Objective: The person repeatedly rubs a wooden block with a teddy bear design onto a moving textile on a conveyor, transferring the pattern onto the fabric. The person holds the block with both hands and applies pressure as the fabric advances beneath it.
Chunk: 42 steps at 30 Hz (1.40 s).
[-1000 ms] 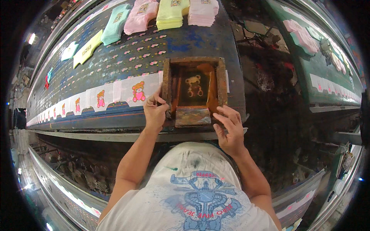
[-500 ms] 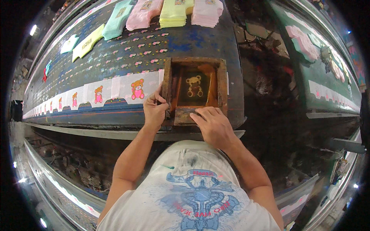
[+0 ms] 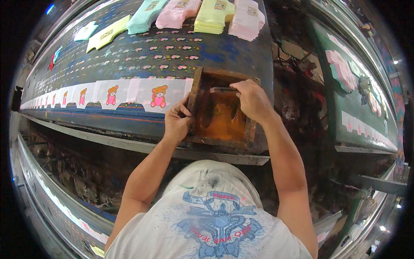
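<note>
A wooden screen-printing frame (image 3: 196,88) lies slightly turned at the right end of the long dark table, orange-brown ink smeared across its mesh. My left hand (image 3: 178,123) is closed on the frame's left side. Inside the frame, my right hand (image 3: 251,98) grips the right end of a narrow squeegee (image 3: 220,90) near the far wall. The squeegee's lower part and the fingertips on it are partly hidden. Left of the frame runs a row of white cloth pieces (image 3: 142,96) printed with brown bears holding pink hearts.
Folded cloth stacks in teal (image 3: 144,18), pink (image 3: 177,14), yellow (image 3: 214,16) and pale pink (image 3: 246,20) stand at the table's far side. A green table (image 3: 366,110) with more cloth is at the right, beyond a dark cluttered gap. A ledge (image 3: 215,156) edges the near side.
My right hand has moved from the frame's near edge to its far part, holding the squeegee. The bear pattern seen in the mesh is now obscured. The frame appears slightly turned.
</note>
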Each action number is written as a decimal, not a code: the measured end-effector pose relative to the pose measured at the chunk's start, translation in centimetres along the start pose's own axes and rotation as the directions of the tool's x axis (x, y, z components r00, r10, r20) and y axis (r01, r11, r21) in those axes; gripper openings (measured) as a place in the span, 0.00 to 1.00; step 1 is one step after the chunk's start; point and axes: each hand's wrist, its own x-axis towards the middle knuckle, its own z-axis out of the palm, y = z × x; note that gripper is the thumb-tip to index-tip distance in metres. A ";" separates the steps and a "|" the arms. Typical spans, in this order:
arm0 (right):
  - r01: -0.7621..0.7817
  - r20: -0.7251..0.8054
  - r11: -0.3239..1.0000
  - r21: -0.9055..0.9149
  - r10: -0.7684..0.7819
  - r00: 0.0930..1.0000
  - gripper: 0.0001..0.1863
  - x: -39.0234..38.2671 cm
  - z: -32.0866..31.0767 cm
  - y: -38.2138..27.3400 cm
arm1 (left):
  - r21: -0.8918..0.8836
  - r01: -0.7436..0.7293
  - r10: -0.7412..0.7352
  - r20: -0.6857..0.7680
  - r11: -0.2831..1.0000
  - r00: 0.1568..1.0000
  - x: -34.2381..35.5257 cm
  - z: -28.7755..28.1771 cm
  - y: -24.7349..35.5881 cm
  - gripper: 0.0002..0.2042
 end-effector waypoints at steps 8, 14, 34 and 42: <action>0.117 -0.027 0.988 -0.101 -0.120 0.992 0.25 -0.3 0.9 -0.1 | 0.069 -0.011 0.011 -0.002 0.998 1.000 0.1 -0.5 -0.6 0.14; 0.122 -0.033 0.982 -0.141 -0.128 0.991 0.26 -5.2 2.4 -3.5 | 0.047 -0.011 0.011 -0.003 0.999 1.000 -0.1 -0.6 -0.5 0.13; -0.115 0.058 0.993 0.003 0.115 0.992 0.25 -12.6 1.8 -11.9 | 0.237 -0.095 0.092 0.024 0.967 0.995 0.2 -1.1 -1.5 0.10; -0.264 -0.362 0.964 0.006 0.248 0.899 0.22 -17.5 0.9 -11.3 | 0.199 -0.329 0.307 0.132 0.923 0.942 -0.1 0.4 1.1 0.10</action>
